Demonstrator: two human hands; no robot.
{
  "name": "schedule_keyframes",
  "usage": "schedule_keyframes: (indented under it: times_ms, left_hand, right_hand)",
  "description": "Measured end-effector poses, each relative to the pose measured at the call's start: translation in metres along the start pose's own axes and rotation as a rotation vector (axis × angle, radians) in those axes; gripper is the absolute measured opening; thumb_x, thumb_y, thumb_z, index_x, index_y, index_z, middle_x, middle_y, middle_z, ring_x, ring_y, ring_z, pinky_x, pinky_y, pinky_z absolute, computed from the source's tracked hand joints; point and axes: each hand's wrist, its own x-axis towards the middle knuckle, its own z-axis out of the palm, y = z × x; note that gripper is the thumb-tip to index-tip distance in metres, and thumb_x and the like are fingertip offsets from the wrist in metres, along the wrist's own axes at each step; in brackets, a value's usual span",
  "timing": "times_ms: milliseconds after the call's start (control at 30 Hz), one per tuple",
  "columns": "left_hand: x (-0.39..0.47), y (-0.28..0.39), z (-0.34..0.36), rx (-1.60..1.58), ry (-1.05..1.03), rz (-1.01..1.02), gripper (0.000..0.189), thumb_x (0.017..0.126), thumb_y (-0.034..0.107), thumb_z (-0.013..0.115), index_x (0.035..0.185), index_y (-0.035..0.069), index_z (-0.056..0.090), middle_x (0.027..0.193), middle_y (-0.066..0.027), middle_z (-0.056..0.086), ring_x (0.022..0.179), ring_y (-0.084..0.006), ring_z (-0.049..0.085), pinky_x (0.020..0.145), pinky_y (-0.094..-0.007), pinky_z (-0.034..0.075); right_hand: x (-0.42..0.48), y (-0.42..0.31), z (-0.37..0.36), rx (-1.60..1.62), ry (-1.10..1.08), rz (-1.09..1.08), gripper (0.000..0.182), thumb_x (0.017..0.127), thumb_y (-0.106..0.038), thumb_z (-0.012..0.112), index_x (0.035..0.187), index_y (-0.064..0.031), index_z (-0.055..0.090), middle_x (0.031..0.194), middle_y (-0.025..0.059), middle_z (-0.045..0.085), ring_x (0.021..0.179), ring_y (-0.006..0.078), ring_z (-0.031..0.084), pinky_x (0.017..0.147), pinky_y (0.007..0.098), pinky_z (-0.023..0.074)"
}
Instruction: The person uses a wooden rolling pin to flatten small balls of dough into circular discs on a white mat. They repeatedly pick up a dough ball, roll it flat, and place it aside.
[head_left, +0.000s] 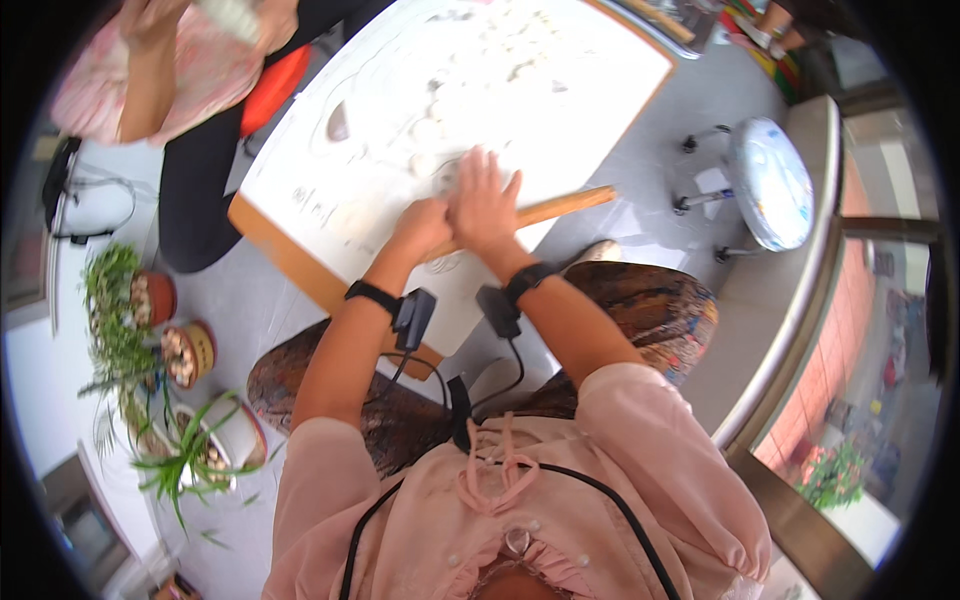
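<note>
My left hand (422, 227) is curled into a fist over the white tabletop (330, 172), and what may be inside it is hidden. Beside it and touching it, my right hand (484, 199) lies palm down with its fingers stretched out. A wooden rolling pin (566, 206) passes under the heel of my right hand; one end juts out to the right, the other shows by my left wrist. Just beyond my fingers sits a small round pale piece, apparently dough (422, 165). Farther off, many pale pieces (525, 34) are washed out by glare.
A grey flat piece (337, 121) lies on the tabletop's left. Across the left corner sits another person (150, 90) holding something pale. Potted plants (187, 352) stand on the left floor, a wheeled stool (772, 184) on the right. Cables hang from my wrist devices (415, 319).
</note>
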Motion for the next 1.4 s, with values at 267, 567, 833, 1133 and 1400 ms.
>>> schedule_keyframes:
  times_ms: [267, 567, 833, 1133, 1400]
  left_hand:
    - [-0.008, 0.001, 0.003, -0.022, 0.016, -0.015, 0.020, 0.072, 0.021, 0.060, 0.077, 0.002, 0.059, 0.070, -0.0161, 0.059, 0.068, -0.0305, 0.058, 0.061, -0.0362, 0.045]
    - [0.000, -0.008, -0.002, -0.036, -0.025, -0.012, 0.020, 0.071, 0.016, 0.062, 0.082, 0.000, 0.058, 0.074, -0.0134, 0.060, 0.066, -0.0238, 0.057, 0.062, -0.0325, 0.045]
    - [-0.012, 0.000, -0.012, -0.083, -0.113, 0.043, 0.013, 0.069, 0.008, 0.063, 0.076, 0.000, 0.055, 0.069, -0.0144, 0.054, 0.063, -0.0277, 0.054, 0.058, -0.0344, 0.043]
    - [-0.006, 0.018, -0.011, -0.120, -0.155, -0.093, 0.013, 0.069, 0.005, 0.062, 0.078, 0.000, 0.055, 0.073, -0.0152, 0.055, 0.069, -0.0295, 0.055, 0.063, -0.0354, 0.044]
    - [-0.025, 0.047, -0.038, -0.049, -0.122, -0.314, 0.048, 0.069, 0.007, 0.063, 0.114, 0.000, 0.047, 0.112, -0.0202, 0.049, 0.098, -0.0336, 0.052, 0.082, -0.0369, 0.044]
  right_hand:
    - [-0.074, 0.052, -0.022, 0.171, -0.142, -0.440, 0.057, 0.076, -0.045, 0.052, 0.116, -0.0037, 0.045, 0.138, 0.0109, 0.026, 0.128, 0.0295, 0.022, 0.102, 0.0506, 0.0183]
    - [-0.048, 0.091, -0.032, 0.034, -0.169, -0.405, 0.011, 0.076, -0.017, 0.049, 0.085, -0.0147, 0.056, 0.082, 0.0000, 0.053, 0.085, 0.0180, 0.050, 0.076, 0.0314, 0.0350]
    - [-0.016, 0.112, -0.054, 0.324, -0.070, -0.468, 0.006, 0.072, -0.017, 0.051, 0.069, -0.0177, 0.057, 0.073, -0.0004, 0.052, 0.079, 0.0192, 0.049, 0.075, 0.0317, 0.0330]
    - [0.004, 0.149, -0.108, 0.567, -0.143, -0.324, 0.009, 0.060, -0.008, 0.056, 0.065, -0.0149, 0.053, 0.068, 0.0011, 0.047, 0.076, 0.0217, 0.048, 0.071, 0.0328, 0.0359]
    - [0.039, 0.293, -0.202, 0.433, -0.156, -0.108, 0.013, 0.056, -0.005, 0.058, 0.065, -0.0118, 0.053, 0.069, 0.0051, 0.051, 0.070, 0.0267, 0.051, 0.063, 0.0367, 0.0401]
